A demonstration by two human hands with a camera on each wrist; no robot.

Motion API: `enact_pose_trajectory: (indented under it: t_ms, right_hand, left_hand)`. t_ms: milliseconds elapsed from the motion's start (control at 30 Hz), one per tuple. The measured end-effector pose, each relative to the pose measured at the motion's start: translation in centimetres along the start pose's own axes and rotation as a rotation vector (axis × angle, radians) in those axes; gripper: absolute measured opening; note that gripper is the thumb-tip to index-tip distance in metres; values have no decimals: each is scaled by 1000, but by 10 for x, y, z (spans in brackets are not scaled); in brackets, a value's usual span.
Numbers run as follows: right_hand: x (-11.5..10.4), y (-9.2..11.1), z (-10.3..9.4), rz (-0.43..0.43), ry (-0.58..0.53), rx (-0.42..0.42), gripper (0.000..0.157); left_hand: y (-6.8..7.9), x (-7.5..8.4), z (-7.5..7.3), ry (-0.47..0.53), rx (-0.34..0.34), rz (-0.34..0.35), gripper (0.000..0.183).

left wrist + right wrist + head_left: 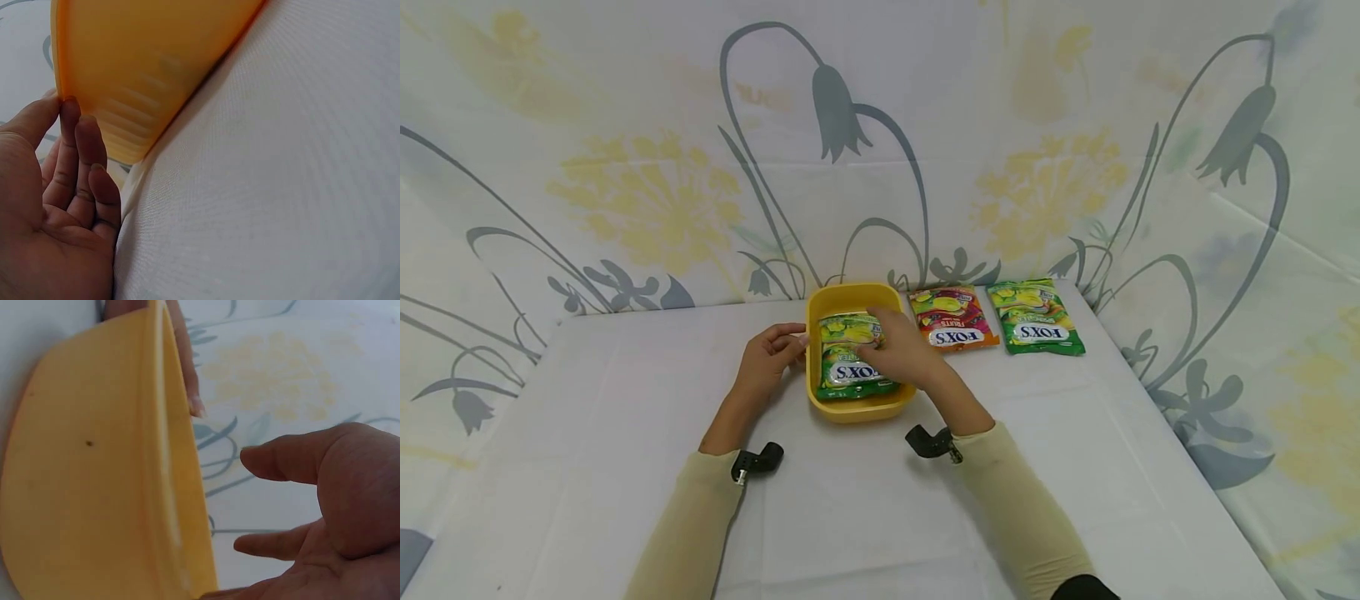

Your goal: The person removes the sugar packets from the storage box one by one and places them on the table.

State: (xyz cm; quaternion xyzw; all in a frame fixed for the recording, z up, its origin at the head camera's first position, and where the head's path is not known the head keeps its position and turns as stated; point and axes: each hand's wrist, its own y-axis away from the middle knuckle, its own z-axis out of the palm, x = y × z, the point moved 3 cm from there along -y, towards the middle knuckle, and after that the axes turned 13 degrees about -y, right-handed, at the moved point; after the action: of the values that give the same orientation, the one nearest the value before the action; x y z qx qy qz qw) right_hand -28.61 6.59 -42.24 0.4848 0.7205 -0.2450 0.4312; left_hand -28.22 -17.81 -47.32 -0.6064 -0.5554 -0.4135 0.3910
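Observation:
A yellow plastic tub [861, 411] stands on the table with a green FOX'S candy bag [850, 388] lying inside it, lettering upside down. My left hand [766, 360] is at the tub's left side; in the left wrist view, thumb and fingertips [70, 107] pinch its rim. Over the tub's right side reaches my right hand [904, 348], covering part of the green bag. The right wrist view shows that hand's thumb [275, 456] and fingers spread apart beside the tub's wall [87, 487], with nothing between them.
Right of the tub lies a red-and-orange FOX'S bag [953, 318], and beyond it a second green FOX'S bag [1036, 317]. A white cloth [820, 517] covers the table. Behind rises a flower-patterned curtain [880, 150].

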Motion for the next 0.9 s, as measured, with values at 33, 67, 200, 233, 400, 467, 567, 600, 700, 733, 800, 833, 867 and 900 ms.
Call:
enact_pose_trajectory:
  t_ms: [33,67,200,233,400,467,567,600,700,733,800,833,867,900]
  right_hand:
    - [0,0,2,12,-10,5,75]
    - [1,0,3,28,-18,11,75]
    - [3,-2,9,76,-28,30,75]
    - [3,-2,10,82,-32,35,75]
    - [5,-4,14,127,-79,83,75]
    - [5,-5,15,159,-99,103,74]
    - [4,-4,17,211,-124,113,64]
    - [4,-4,17,220,-128,113,61]
    - [4,-4,18,223,-138,106,54]
    - [4,-4,18,221,-144,107,55]
    - [5,-4,17,218,-154,110,57]
    - [6,-4,17,220,-159,114,59]
    - [7,-5,17,220,-169,116,60]
    - [8,-5,16,223,-176,119,60]
  left_hand:
    - [0,0,0,1,0,-1,37]
    - [0,0,0,1,-1,-2,37]
    - [0,0,0,2,-3,-4,37]
    - [0,0,0,1,-3,-4,37]
    - [-1,-2,0,9,-5,-2,37]
    - [-1,-2,0,10,-6,0,37]
    - [-1,-2,0,10,-5,-1,37]
    - [-1,-2,0,9,-3,0,37]
    - [-1,-1,0,3,-1,-1,37]
    - [-1,-2,0,-1,0,0,37]
    - [-3,-4,0,-7,1,-1,37]
    - [-4,-8,1,-7,2,-3,36]
    - [-6,-11,1,-6,3,-5,36]
    - [-8,-15,1,-5,4,-5,36]
